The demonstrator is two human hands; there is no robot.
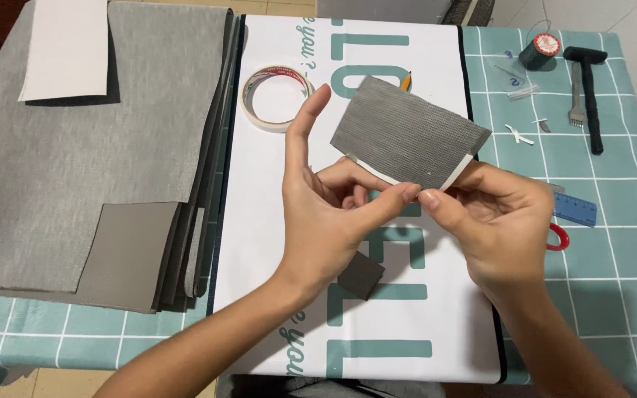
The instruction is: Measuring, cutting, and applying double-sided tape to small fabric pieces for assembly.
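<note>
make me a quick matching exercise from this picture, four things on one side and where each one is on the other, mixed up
Things:
1. grey fabric piece
2. tape roll
3. blue ruler
4. thread spool

Places:
A. far right corner of the checked cloth
B. pinched at its lower edge by the left hand and right hand
C. on the white mat, beyond the left hand's raised finger
D. on the checked cloth, just right of the right hand

Pairs: 1-B, 2-C, 3-D, 4-A

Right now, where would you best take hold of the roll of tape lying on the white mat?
Take the tape roll by its ring wall, one finger inside the hole and thumb outside, coming from above. It lies flat with its hole facing up and nothing on it, beside the left hand.
</note>
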